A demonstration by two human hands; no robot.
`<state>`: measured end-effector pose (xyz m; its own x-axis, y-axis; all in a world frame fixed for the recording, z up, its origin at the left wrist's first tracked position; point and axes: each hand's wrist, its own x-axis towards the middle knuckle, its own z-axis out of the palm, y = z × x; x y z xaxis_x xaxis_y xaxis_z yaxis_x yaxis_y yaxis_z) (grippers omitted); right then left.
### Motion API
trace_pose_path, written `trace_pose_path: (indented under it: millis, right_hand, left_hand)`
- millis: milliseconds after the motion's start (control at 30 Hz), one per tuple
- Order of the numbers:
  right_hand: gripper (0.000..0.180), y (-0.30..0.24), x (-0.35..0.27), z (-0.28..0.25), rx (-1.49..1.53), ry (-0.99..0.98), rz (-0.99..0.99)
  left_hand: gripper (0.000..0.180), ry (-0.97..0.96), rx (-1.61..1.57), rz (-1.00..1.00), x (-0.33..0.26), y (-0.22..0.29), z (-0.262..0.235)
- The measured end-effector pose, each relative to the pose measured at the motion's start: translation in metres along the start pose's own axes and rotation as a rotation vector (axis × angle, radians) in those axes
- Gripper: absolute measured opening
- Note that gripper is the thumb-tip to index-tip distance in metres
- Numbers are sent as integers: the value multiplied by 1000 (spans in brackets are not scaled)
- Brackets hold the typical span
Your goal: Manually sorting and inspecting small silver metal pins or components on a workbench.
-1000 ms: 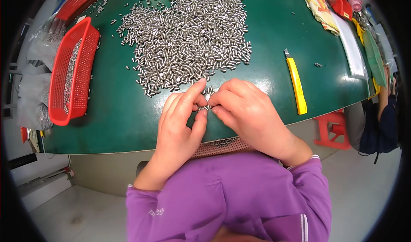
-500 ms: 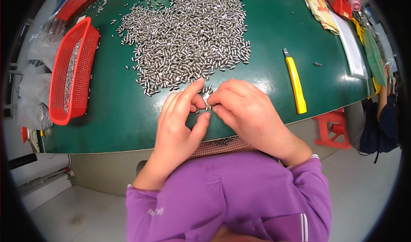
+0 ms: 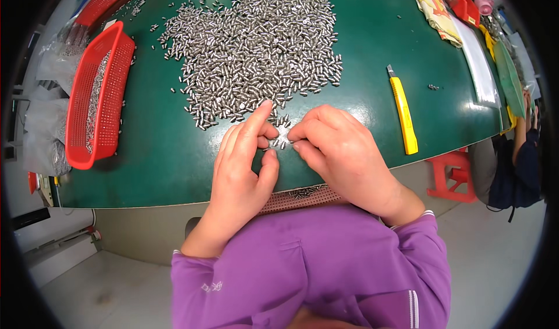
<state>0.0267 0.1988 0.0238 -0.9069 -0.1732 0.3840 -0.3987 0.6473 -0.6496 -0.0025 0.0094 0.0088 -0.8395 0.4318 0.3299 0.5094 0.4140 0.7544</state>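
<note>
A large heap of small shiny metal pins with tapered ends (image 3: pixel 256 55) is spread over the green table. Just in front of it, between my hands, a few of these pins (image 3: pixel 282 132) lie in a small cluster. My left hand (image 3: pixel 241 154) rests beside the cluster with its index finger stretched toward the heap. Its thumb stands apart from the bent fingers, close to a pin. On the cluster's other side, my right hand (image 3: pixel 338 145) has thumb and index finger pinched together, with a pin showing at the tips.
At left stands a red perforated basket (image 3: pixel 75 125) with metal pins inside. A yellow utility knife (image 3: pixel 403 116) lies on the right, its blade out. Beyond it are a few tiny parts (image 3: pixel 433 87) and a cloth (image 3: pixel 437 14). A pink basket (image 3: pixel 279 203) sits below the table's front edge.
My hands have drawn slightly apart, the right one moving a little to the right. More of the small cluster of pins now shows between them.
</note>
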Motion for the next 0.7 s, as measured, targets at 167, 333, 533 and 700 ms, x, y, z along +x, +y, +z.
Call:
trace_pose_path:
  millis: [167, 333, 533, 700]
  right_hand:
    - [20, 1, -1, 1, -7, -28, -21]
    - [21, -2, -2, 1, -20, -63, -1]
    - [22, 1, -3, -4, -33, -38, -52]
    - [26, 2, 5, 0, 17, -48, -80]
  left_hand:
    - [71, 1, 36, 20, -1, -2, 1]
    - [71, -3, 33, 29, -1, -2, -1]
    - [70, 11, 48, 26, -2, -1, 0]
    - [69, -5, 51, 28, -1, -1, -2]
